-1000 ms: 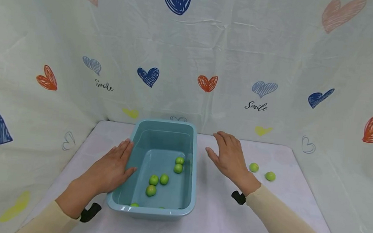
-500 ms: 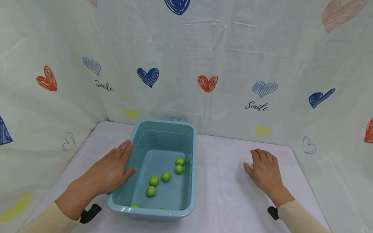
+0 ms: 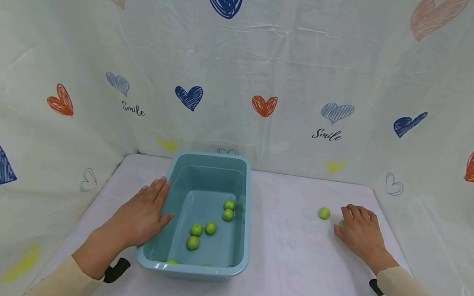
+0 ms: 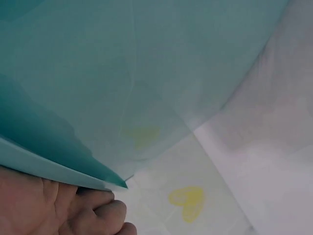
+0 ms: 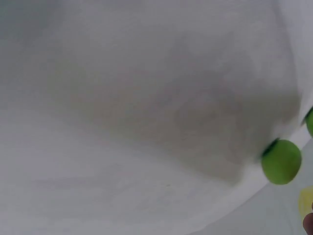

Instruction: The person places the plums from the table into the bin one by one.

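Note:
My left hand (image 3: 141, 215) rests along the left rim of a blue plastic basin (image 3: 200, 272), fingers straight, thumb over the rim. In the left wrist view the fingers (image 4: 105, 215) lie against the rim's outer side. My right hand (image 3: 362, 234) is low at the table's right, fingers bent loosely over a small round green fruit (image 3: 341, 224) that it partly hides. A second green fruit (image 3: 324, 213) lies just left of that hand. The right wrist view has a fingertip (image 5: 308, 223) at the corner, apart from the nearer green fruit (image 5: 281, 162).
Several green fruits (image 3: 192, 243) lie on the basin's floor, some half hidden by its front wall. A white cloth (image 3: 286, 265) covers the table. Behind it hangs a pale curtain (image 3: 298, 73) printed with hearts.
My right hand has moved right from beside the basin, passing over the nearer green fruit to the farther one. My left hand has stayed on the basin's rim.

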The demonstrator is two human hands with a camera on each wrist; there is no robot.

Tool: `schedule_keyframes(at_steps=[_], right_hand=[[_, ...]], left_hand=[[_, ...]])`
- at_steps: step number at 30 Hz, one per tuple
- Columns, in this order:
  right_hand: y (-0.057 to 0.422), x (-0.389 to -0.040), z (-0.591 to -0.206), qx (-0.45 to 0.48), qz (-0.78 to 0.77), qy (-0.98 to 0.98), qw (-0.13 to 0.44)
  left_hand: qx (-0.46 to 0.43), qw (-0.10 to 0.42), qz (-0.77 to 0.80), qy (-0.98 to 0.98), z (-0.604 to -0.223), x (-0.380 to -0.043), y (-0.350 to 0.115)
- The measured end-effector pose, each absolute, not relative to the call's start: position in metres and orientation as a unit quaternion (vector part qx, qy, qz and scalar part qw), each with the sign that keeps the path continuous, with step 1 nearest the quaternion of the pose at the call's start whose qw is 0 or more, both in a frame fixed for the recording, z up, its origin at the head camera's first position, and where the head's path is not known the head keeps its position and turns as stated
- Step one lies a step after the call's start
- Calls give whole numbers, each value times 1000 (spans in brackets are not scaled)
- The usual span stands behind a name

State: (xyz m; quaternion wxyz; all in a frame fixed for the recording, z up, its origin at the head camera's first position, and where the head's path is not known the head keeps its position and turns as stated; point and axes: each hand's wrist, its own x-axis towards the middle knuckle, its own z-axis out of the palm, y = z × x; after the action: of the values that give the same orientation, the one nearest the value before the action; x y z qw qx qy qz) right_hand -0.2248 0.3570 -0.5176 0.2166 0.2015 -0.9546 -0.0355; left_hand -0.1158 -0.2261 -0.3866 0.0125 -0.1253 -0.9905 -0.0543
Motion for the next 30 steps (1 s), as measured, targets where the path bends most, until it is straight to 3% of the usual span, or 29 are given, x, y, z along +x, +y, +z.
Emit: schedule_keyframes(at_steps=[15, 30], right_hand=[[373, -220, -528, 166, -35, -974, 153], [376, -230, -532, 142, -34, -976, 162]], left_hand=[[-127, 13, -58, -990, -386, -117, -226], [-121, 5, -63, -991, -386, -118, -226]])
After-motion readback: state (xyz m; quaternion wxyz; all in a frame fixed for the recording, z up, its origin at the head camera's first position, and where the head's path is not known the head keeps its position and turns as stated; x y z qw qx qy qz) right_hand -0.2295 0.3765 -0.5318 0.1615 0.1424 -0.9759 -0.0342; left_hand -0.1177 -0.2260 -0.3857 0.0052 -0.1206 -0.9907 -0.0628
